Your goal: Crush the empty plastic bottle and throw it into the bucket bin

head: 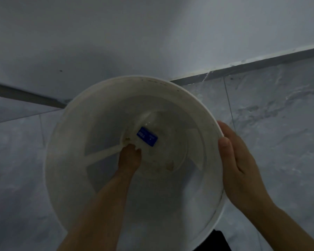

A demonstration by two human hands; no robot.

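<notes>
A white bucket bin (105, 178) stands on the grey marbled floor (279, 124), close to the pale wall (116, 33) at the far side, and is seen from straight above. The left hand (129, 158) reaches deep inside it, down to the bottom, where the clear plastic bottle (152, 134) with a blue label (146, 136) lies just right of centre. The fingers of this hand are drawn together at the near-left end of the bottle and touch it, but the dim, blurred view does not let one tell whether they grip it or merely rest against it. The right hand (241, 165) is outside on the right, its palm laid along the rim with the fingers loosely spread and the thumb hooked over the edge, so it steadies the bucket bin rather than closing on it.
</notes>
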